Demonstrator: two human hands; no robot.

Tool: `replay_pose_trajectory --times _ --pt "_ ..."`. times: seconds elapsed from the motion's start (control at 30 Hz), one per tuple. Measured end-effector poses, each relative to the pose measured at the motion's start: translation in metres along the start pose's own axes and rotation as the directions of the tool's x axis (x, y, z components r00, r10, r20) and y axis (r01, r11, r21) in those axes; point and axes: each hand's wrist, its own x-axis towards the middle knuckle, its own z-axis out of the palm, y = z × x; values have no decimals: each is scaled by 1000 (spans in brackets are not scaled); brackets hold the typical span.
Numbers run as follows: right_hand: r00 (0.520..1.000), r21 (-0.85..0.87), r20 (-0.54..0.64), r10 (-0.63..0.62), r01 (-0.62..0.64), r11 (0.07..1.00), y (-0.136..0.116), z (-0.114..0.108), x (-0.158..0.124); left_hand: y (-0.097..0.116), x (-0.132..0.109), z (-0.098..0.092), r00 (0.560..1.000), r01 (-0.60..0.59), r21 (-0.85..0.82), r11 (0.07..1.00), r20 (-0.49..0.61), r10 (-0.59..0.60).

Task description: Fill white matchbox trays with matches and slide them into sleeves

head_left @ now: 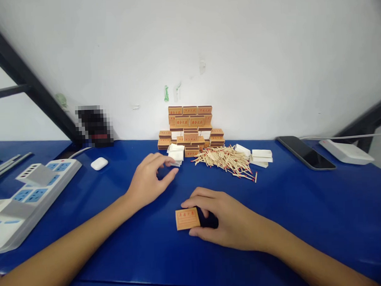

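Note:
An orange matchbox with red lettering lies flat on the blue table, in the near middle. My right hand has it lightly between thumb and fingers, at the box's right end. Further forward and to the left, my left hand is held with thumb and forefinger apart and nothing between them. Its fingertips are beside a small pile of white matchbox trays; whether they touch it I cannot tell. A heap of loose red-tipped matches lies right of that pile.
Against the wall stands a stepped stack of matchboxes. More white trays lie right of the matches. A phone and a white device are at the right. Leftward are a white earbud case and a power strip.

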Motion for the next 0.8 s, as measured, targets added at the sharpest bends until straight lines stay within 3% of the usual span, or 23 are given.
replay_pose_trajectory --times 0.07,0.2,0.53,0.8 --pt "1000 7 12 -25 24 1000 -3 6 1 -9 7 -1 998 -47 64 997 -45 50" --pt "997 25 7 -72 72 997 -9 10 2 -19 15 1 993 -112 139 984 -26 116" --pt "992 -19 -101 -77 75 997 0 5 -2 -22 30 -5 987 -154 193 969 63 145" --pt "989 -58 -112 -98 92 994 4 2 -6 -29 40 -5 987 -136 150 979 107 120"
